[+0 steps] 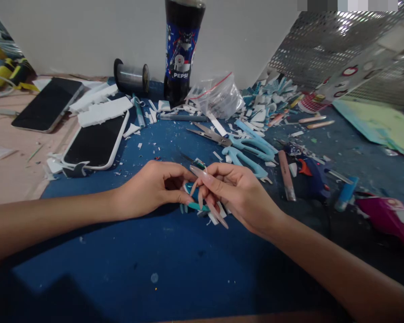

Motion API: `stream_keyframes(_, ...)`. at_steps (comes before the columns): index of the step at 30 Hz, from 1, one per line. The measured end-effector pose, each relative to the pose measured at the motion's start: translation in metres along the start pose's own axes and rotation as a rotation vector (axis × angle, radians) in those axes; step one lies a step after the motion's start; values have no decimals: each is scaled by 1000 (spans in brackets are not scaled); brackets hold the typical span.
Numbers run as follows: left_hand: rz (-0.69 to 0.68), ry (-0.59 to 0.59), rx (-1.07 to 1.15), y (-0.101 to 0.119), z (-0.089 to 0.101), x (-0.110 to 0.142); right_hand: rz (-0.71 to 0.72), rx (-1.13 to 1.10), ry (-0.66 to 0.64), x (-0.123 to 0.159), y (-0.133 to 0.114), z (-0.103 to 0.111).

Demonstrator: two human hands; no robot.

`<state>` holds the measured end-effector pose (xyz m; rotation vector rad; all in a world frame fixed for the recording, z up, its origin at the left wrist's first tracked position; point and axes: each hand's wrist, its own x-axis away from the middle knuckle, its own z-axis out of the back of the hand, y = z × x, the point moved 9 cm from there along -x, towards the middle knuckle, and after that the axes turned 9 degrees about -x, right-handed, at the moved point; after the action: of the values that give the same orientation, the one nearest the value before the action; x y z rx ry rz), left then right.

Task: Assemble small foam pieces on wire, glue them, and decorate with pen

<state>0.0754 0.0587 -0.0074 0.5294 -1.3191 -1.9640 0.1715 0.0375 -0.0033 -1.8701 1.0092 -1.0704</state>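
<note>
My left hand [148, 186] is closed, its thumb and fingers pinching a small teal and blue piece [195, 192] above the blue mat. My right hand [245, 193], with long nails, meets it from the right. Its fingers are closed round a slim craft knife [199, 165], whose thin dark blade points up and left. The right fingertips touch the teal piece and partly cover it, so its full shape is hidden. Small white and teal scraps [213, 217] lie just beneath the hands. Beyond them rest light-blue-handled scissors [245, 150], blades apart.
A Pepsi bottle [182, 54], a spool [131, 76] and a plastic zip bag [218, 96] stand at the back. A phone [49, 105] and a white-framed one [96, 141] lie left. Foam scraps [265, 101] heap behind; a glue gun [318, 175] lies right.
</note>
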Motion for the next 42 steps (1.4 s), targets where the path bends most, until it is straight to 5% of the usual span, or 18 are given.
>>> stream_keyframes(12, -127, 18, -191, 14, 1, 0, 26, 74, 19, 0, 0, -3)
stream_keyframes(25, -46, 83, 142, 8, 7, 4, 47, -38, 10, 0, 3, -5)
stream_keyframes(32, -142, 135, 154, 12, 10, 11, -44, -221, -11, 2, 17, -5)
stream_keyframes(42, -372, 280, 93, 28, 22, 19, 311, -41, 53, 5, -9, 5)
